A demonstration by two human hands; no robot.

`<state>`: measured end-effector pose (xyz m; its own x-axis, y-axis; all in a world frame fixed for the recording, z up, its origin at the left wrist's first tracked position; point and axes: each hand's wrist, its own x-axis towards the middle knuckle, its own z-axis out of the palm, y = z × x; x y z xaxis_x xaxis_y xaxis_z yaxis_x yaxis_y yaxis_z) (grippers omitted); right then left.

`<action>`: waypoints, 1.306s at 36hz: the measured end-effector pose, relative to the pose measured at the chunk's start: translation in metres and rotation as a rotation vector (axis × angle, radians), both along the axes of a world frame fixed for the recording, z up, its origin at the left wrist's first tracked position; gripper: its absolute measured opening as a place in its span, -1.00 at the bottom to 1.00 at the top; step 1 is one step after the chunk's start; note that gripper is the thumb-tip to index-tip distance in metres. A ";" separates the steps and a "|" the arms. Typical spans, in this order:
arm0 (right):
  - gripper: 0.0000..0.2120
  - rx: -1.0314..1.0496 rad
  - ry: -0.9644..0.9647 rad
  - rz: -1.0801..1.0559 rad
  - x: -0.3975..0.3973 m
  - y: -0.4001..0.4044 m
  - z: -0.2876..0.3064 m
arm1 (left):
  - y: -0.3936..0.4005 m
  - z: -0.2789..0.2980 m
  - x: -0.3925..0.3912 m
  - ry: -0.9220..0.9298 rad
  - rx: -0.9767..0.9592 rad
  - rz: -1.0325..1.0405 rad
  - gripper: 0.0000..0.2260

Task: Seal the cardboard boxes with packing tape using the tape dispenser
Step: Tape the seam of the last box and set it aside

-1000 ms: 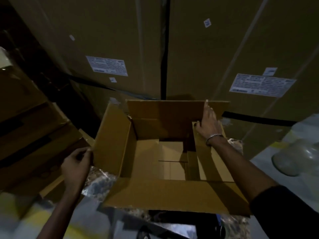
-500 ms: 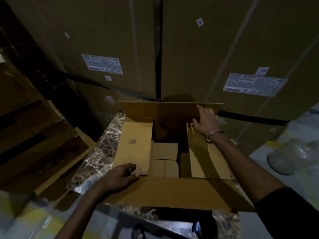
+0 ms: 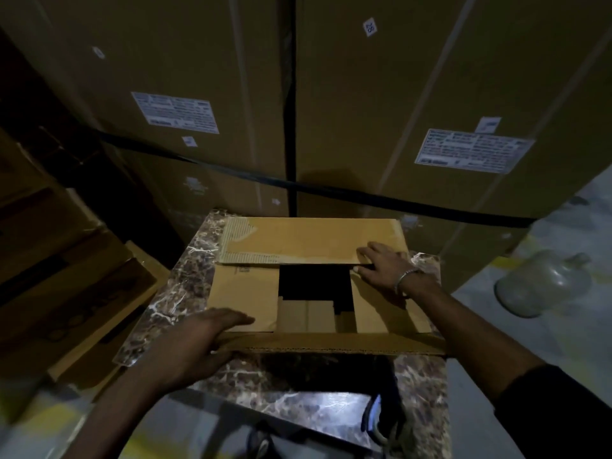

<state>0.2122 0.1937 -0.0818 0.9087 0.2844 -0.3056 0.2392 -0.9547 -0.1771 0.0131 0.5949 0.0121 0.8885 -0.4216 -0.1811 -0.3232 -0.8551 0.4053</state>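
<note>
A brown cardboard box sits on a marble-patterned table. Its two side flaps lie folded in, with a dark gap between them. The far flap is tilted down over the opening, and my right hand presses on its right end with fingers spread flat. My left hand rests with straight fingers on the left side flap, at the left end of the near flap. That near flap shows edge-on. No tape is visible on the box.
Tall stacked cartons with white labels stand right behind the table. Flattened cardboard lies to the left. A large clear jug is on the floor at right. A black and blue object sits at the table's near edge.
The left side flap went from upright to folded flat. My right hand pushed the far flap down over the opening. My left hand moved from the box's left side to its near left corner.
</note>
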 end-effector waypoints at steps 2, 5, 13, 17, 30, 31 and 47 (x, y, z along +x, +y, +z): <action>-0.39 0.029 0.039 -0.024 0.000 -0.002 0.003 | -0.003 -0.001 0.013 -0.051 0.070 -0.026 -0.38; -0.42 0.136 0.177 -0.063 0.005 -0.002 0.028 | -0.010 -0.008 0.040 -0.078 0.118 -0.037 -0.37; -0.45 0.321 0.165 -0.143 -0.025 -0.006 0.124 | -0.023 -0.057 0.121 -0.187 0.134 0.111 -0.29; -0.46 0.169 -0.030 -0.168 -0.046 0.000 0.102 | -0.029 -0.115 0.136 -0.111 0.182 0.120 -0.24; -0.41 0.149 -0.266 -0.422 -0.129 0.022 -0.066 | -0.042 -0.166 0.110 -0.285 0.175 0.221 -0.46; -0.45 0.200 -0.295 -0.458 -0.131 0.022 -0.065 | -0.044 -0.165 0.108 -0.284 0.157 0.240 -0.47; -0.55 0.217 -0.005 -1.054 -0.307 0.040 -0.176 | -0.113 -0.178 0.061 -0.371 -0.167 -0.069 -0.60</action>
